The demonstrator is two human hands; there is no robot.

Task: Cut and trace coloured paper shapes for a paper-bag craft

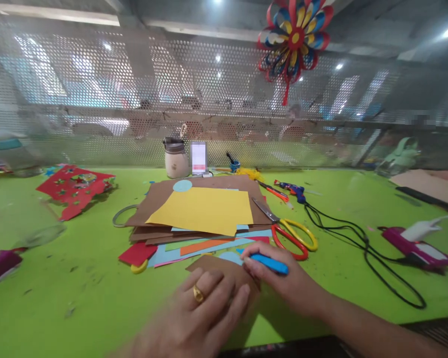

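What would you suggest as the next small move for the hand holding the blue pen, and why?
Probably lower the blue pen tip onto the brown card and begin marking: the right hand grips the pen at the card's edge, while the left hand lies flat on the card, steadying it.

Brown paper piece: flat on the green table, near edge, partly covered. Blue pen-like tool: slim, tilted, lying across the paper's right corner.

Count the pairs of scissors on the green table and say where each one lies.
1. The scissors, with red and yellow handles, lie just right of the paper stack, beyond the right hand. Others may be hidden under the papers.
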